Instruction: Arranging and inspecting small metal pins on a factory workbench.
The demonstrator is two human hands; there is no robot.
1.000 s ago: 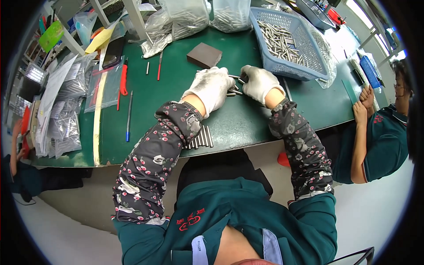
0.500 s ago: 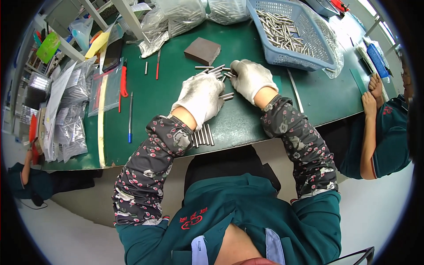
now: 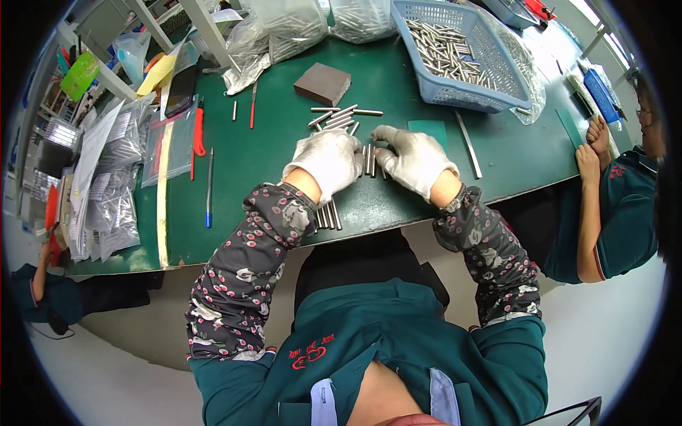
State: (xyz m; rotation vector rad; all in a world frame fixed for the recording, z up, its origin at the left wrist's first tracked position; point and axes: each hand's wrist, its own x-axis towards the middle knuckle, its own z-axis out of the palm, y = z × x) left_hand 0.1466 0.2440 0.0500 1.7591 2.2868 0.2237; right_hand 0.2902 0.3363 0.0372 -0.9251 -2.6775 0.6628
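Observation:
Both my hands wear white work gloves above the green tabletop (image 3: 263,160). My left hand (image 3: 325,162) is curled, its fingers closed against the left side of several short metal pins (image 3: 370,162). These lie side by side between my hands, pointing away from me. To their right is my right hand (image 3: 418,160), thumb and forefinger apart, thumb tip close to the pins. Whether it touches them I cannot tell. Just beyond my left hand lies a loose heap of pins (image 3: 344,117). A row of similar pins (image 3: 329,216) shows below my left wrist, partly covered by it.
A brown block (image 3: 323,84) lies beyond the heap. At the back right stands a blue basket (image 3: 469,101) of pins. A steel ruler-like strip (image 3: 469,145) and green sheet (image 3: 428,130) lie right; a red cutter (image 3: 200,131) and pen (image 3: 209,188) left. A co-worker (image 3: 614,192) sits at right.
My right hand has drawn back toward me and its fingers have spread. The pins that stuck out of my left hand sideways now lie lengthwise between both hands. The loose heap is more exposed.

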